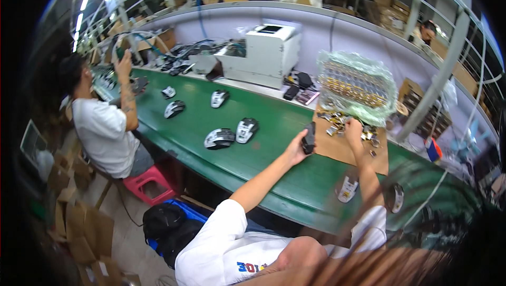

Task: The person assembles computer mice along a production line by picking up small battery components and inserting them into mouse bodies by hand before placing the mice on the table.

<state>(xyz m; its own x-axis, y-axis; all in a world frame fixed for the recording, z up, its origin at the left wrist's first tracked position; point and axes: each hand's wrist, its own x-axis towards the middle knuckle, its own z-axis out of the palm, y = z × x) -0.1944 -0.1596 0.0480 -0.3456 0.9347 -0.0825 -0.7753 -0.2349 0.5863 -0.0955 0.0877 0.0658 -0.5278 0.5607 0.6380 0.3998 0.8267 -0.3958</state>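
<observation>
My left hand [297, 150] is closed round a dark computer mouse [309, 137], held upright above the green bench beside a brown cardboard sheet [337, 148]. On the sheet lies a loose pile of small silver and yellow parts [333, 128], which look like flat battery cells. My right hand [354, 128] reaches down into this pile with its fingers pinched together. Whatever lies between those fingertips is too small to tell. Just behind the pile, a clear plastic-wrapped pack [356, 85] holds rows of similar parts.
Several grey-and-white mice, one of them here [246, 130], rest on the green bench [274, 167]. Another mouse [348, 188] sits below my right forearm. A white machine [271, 54] stands at the back. A co-worker [103, 122] sits at left; a metal post [435, 64] rises at right.
</observation>
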